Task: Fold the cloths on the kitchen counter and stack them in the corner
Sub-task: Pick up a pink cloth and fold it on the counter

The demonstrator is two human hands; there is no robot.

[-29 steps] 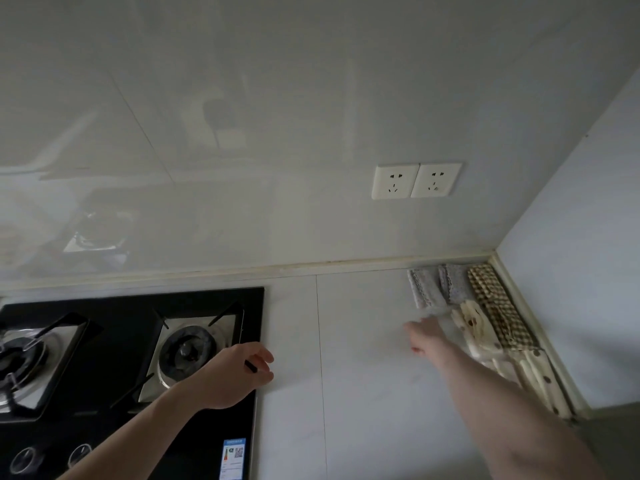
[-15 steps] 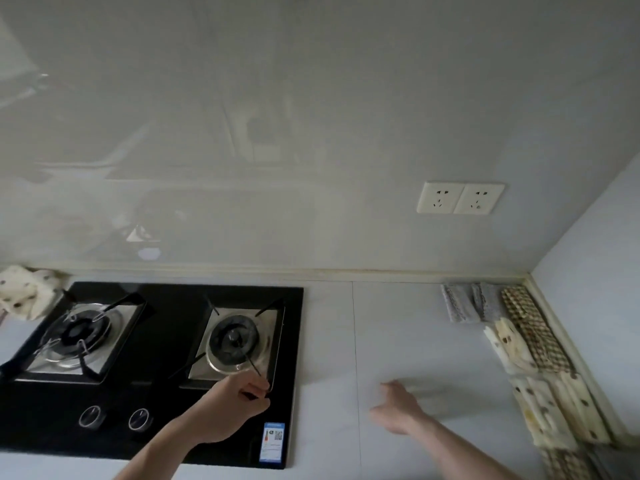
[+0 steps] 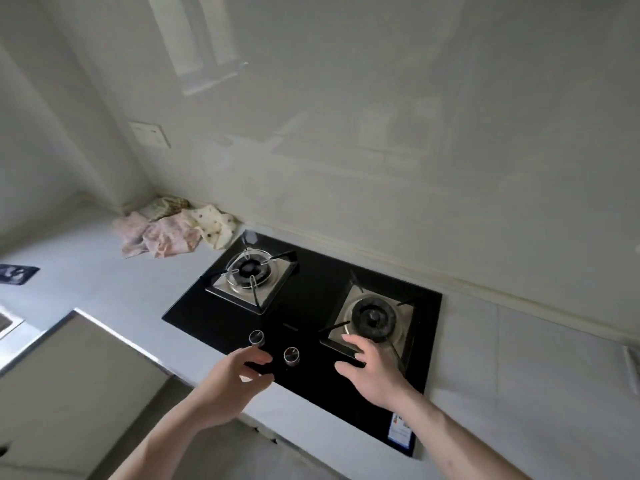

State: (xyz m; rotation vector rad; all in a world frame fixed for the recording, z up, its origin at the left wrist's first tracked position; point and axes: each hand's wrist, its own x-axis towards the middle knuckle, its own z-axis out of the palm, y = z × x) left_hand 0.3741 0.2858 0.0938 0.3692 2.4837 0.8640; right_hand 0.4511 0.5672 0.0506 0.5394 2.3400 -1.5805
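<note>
Nearest, the left hand [image 3: 230, 379] and right hand [image 3: 375, 370] hover over the front of the black gas hob [image 3: 311, 306], fingers loosely spread, grasping nothing, with two knobs [image 3: 273, 346] between them. Beyond the burners, unfolded cloths [image 3: 173, 225] lie crumpled on the grey counter [image 3: 114, 289], in the far left corner against the wall.
</note>
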